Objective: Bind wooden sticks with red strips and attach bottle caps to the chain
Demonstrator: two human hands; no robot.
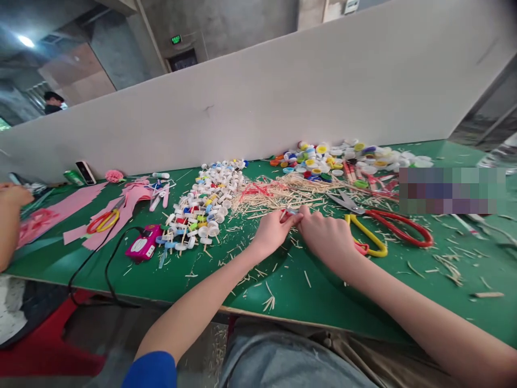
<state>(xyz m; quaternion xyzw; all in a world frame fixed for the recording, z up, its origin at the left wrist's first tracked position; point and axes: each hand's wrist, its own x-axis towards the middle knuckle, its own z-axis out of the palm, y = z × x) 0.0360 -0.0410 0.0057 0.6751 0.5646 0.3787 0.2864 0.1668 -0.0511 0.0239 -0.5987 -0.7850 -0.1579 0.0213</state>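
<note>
My left hand and my right hand meet over the green table, both pinched round a small piece between the fingertips; I cannot make out what it is. Just beyond them lies a heap of thin wooden sticks. Large red and yellow scissors lie right beside my right hand. A pile of caps joined on sticks sits to the left of my left hand.
Loose coloured bottle caps are heaped at the back right. A pink device with a black cable, pink paper strips and small scissors lie left. Another person's arm is at far left. A white partition backs the table.
</note>
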